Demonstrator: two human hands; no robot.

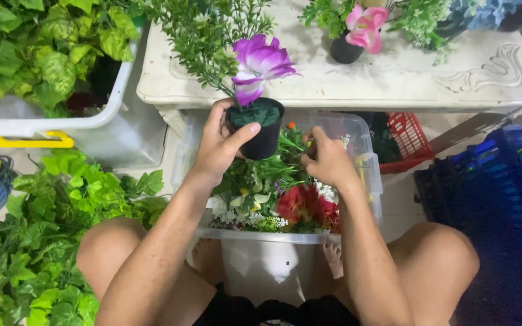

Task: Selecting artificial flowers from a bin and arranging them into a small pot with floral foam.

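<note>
I see my left hand (217, 148) with its grip clamped around the small black pot (260, 130), held above the clear bin (367, 163). My right hand (328, 162) pinches a stem among the bin's flowers (303, 205).

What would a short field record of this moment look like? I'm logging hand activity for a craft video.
left hand: grips a small black pot
pot contents: purple flower and a green sprig
right hand: reaches into the clear bin
bin contents: mixed greenery, red flowers
table: white, holding a second black pot with a pink flower
left side: leafy vines
</note>
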